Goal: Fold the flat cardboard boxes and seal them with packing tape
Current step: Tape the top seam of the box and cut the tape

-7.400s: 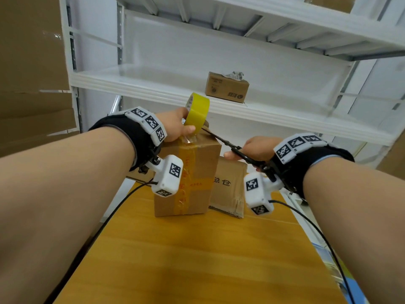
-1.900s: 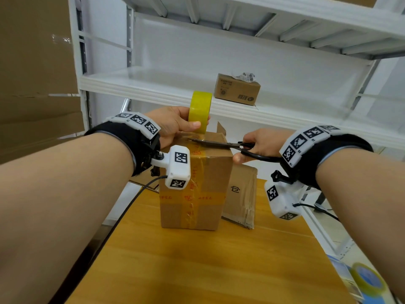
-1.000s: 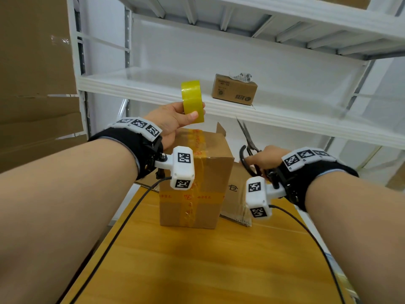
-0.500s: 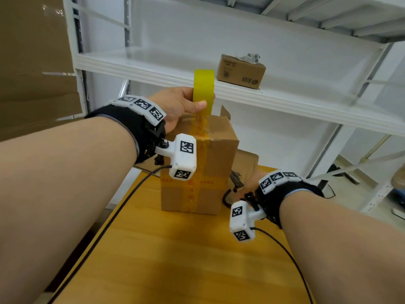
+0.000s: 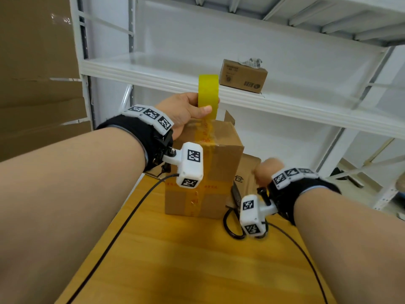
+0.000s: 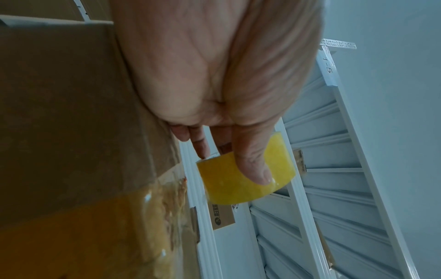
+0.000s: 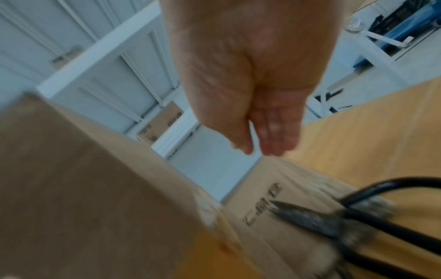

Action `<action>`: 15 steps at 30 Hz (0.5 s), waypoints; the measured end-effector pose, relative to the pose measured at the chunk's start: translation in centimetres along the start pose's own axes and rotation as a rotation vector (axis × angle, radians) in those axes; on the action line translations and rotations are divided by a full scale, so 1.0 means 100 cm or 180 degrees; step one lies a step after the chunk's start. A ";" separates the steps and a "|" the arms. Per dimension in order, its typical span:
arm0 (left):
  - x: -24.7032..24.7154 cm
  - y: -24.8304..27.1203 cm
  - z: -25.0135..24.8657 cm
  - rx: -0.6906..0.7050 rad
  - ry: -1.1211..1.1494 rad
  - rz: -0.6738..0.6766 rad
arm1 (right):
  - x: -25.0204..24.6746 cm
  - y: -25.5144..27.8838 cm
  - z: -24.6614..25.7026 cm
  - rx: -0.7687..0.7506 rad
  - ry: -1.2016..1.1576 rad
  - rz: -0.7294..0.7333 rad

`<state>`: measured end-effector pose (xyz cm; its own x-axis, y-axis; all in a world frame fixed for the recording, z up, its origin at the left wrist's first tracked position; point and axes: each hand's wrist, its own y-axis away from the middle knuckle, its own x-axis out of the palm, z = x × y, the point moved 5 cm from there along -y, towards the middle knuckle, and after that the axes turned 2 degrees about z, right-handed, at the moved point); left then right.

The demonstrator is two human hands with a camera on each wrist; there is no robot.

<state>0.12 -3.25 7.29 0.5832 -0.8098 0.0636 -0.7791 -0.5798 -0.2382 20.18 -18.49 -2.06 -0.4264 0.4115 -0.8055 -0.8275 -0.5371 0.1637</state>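
A folded cardboard box (image 5: 221, 172) stands upright on the wooden table (image 5: 197, 260), crossed with yellowish tape. My left hand (image 5: 186, 113) grips a yellow tape roll (image 5: 208, 93) just above the box's top; in the left wrist view the thumb lies across the tape roll (image 6: 248, 181) beside the box (image 6: 71, 132). My right hand (image 5: 268, 170) hovers to the right of the box with straight fingers (image 7: 276, 136) and holds nothing. Black scissors (image 5: 235, 224) lie on the table below it, blades toward a flat cardboard stack (image 5: 247, 170); the right wrist view shows the scissors (image 7: 334, 222) too.
A white metal shelf (image 5: 153, 71) runs behind the table with a small cardboard box (image 5: 243, 75) on it. Large brown cardboard (image 5: 37, 73) leans at the left. Wrist-camera cables trail over the tabletop. The table's right edge drops to the floor.
My right hand lowered the scissors beside the box, let go of them and has lifted off with straight fingers. My left hand still holds the tape roll above the box's top.
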 end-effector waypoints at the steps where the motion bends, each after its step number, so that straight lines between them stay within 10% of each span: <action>1: -0.001 0.000 0.000 0.0010 0.0055 -0.0021 | -0.017 0.006 0.015 -0.0223 -0.0288 -0.0296; 7: -0.007 0.001 -0.002 0.0090 0.0446 -0.0093 | -0.046 0.053 0.111 -0.1082 -0.0254 -0.0114; 15: -0.011 0.005 0.000 0.0127 0.0372 -0.0075 | -0.009 0.054 0.141 -0.0707 0.0033 0.0025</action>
<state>-0.88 -2.67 7.15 0.5687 -0.8022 0.1817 -0.7544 -0.5968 -0.2735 10.94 -11.35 7.61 -0.4276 0.3997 -0.8108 -0.7229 -0.6897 0.0413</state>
